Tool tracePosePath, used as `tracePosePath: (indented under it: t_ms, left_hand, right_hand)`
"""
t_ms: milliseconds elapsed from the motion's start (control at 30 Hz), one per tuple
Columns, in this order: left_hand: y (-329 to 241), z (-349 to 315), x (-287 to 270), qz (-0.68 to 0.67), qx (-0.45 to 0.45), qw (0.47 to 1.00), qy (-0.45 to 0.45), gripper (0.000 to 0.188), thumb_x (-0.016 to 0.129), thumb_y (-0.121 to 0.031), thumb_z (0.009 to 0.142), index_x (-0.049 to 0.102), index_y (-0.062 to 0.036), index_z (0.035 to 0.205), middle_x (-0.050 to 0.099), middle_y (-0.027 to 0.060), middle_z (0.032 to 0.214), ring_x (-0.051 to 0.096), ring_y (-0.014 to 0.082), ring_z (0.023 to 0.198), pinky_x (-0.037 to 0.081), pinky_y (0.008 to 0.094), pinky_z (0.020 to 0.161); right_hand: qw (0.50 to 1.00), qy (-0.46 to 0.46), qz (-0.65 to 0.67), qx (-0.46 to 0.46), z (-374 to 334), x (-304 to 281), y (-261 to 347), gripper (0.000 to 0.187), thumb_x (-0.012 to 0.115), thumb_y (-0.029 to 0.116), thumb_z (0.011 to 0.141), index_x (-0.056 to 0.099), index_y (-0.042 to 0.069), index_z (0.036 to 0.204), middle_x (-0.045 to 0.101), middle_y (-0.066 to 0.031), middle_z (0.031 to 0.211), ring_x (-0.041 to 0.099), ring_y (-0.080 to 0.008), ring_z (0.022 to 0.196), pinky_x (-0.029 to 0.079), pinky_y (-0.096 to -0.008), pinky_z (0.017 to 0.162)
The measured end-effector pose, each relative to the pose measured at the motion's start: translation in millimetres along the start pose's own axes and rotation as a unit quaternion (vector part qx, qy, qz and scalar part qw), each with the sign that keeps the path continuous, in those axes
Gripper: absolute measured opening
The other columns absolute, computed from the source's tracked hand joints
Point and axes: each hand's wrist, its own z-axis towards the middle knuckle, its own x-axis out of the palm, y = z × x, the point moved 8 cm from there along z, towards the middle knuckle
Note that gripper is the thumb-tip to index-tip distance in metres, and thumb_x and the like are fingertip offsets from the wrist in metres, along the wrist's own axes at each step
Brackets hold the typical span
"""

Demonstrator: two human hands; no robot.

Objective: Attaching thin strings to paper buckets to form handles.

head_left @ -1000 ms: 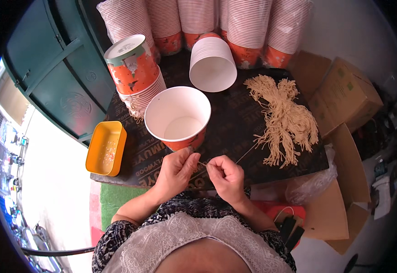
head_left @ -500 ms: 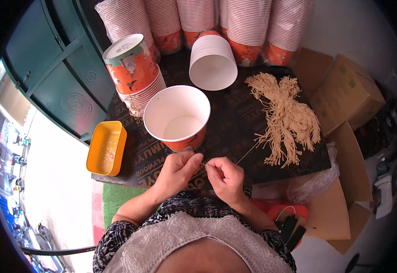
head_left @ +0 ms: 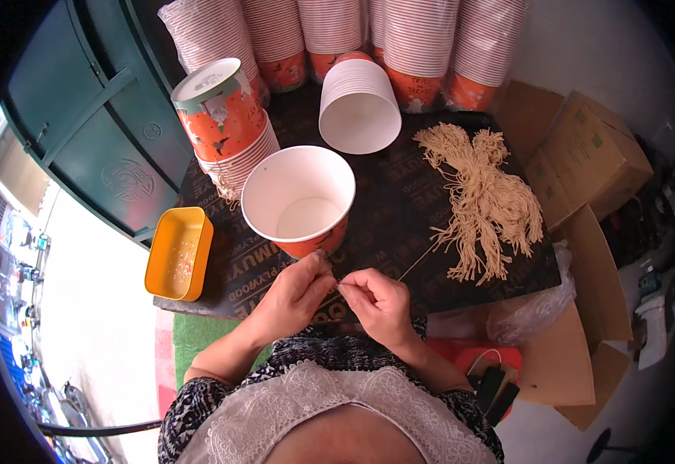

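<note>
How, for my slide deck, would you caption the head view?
Left hand and right hand close together near paper bucket, thin string running toward beige strand bundle.

On dark tabletop [head_left: 399, 209], beyond left hand [head_left: 292, 296]: upright cup [head_left: 299, 199]; leftward: yellow tray [head_left: 164, 249], inverted cups [head_left: 223, 124]; beyond right hand [head_left: 378, 301]: tipped cups [head_left: 359, 117] and, rightward, cord bundle [head_left: 483, 199]; farthest: wrapped stacks [head_left: 418, 39].

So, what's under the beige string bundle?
The beige string bundle lies on the black tabletop, visible around it; whatever is directly beneath is covered and can't be seen.
</note>
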Motion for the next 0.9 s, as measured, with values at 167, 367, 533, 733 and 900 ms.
tracePosePath:
  t_ms: [167,367,533,733,900]
  left_hand:
    - [-4,-4,-4,0.025,0.011,1.000,-0.001,0.005,0.058,0.000,0.091,0.053,0.0014,0.091,0.057,0.0114,0.080,0.056,0.0214,0.074,0.046,0.0324,0.067]
    - [-18,-14,-35,0.057,0.042,0.988,-0.134,0.002,0.056,0.002,0.092,0.054,0.0017,0.093,0.058,0.0094,0.078,0.057,0.0179,0.070,0.047,0.0296,0.064]
    - [-22,-16,-52,0.017,0.072,0.980,-0.183,0.005,0.055,0.000,0.095,0.054,0.0002,0.090,0.053,0.0011,0.073,0.048,0.0069,0.062,0.041,0.0225,0.056]
    - [-25,-13,-73,0.012,0.082,0.971,-0.224,0.003,0.056,0.001,0.095,0.056,0.0002,0.092,0.049,-0.0044,0.071,0.042,0.0016,0.062,0.037,0.0183,0.054]
    - [-26,-14,-76,-0.005,0.074,0.970,-0.231,0.002,0.056,0.002,0.094,0.056,0.0002,0.093,0.049,-0.0057,0.072,0.042,0.0008,0.062,0.035,0.0173,0.055]
  right_hand:
    - [0.998,0.023,0.049,0.042,0,6,-2,0.005,0.066,-0.001,0.087,0.062,0.000,0.089,0.062,-0.0014,0.071,0.054,-0.0031,0.060,0.044,-0.0227,0.051]
    - [0.994,-0.103,0.020,0.024,15,-10,-6,0.007,0.065,-0.002,0.089,0.062,0.001,0.083,0.054,0.0075,0.064,0.045,0.0025,0.057,0.035,-0.0165,0.050]
    - [0.991,-0.136,-0.005,0.011,33,-12,-14,0.007,0.065,-0.002,0.089,0.061,0.000,0.083,0.054,0.0069,0.066,0.045,0.0023,0.058,0.037,-0.0169,0.050]
    - [0.991,-0.128,-0.045,-0.009,40,-8,-17,0.009,0.066,-0.002,0.088,0.058,0.000,0.084,0.058,-0.0015,0.065,0.052,-0.0041,0.056,0.043,-0.0226,0.051]
    - [0.991,-0.125,-0.040,-0.010,42,-6,-21,0.009,0.067,-0.002,0.087,0.058,0.000,0.084,0.058,-0.0026,0.065,0.053,-0.0045,0.056,0.043,-0.0236,0.050]
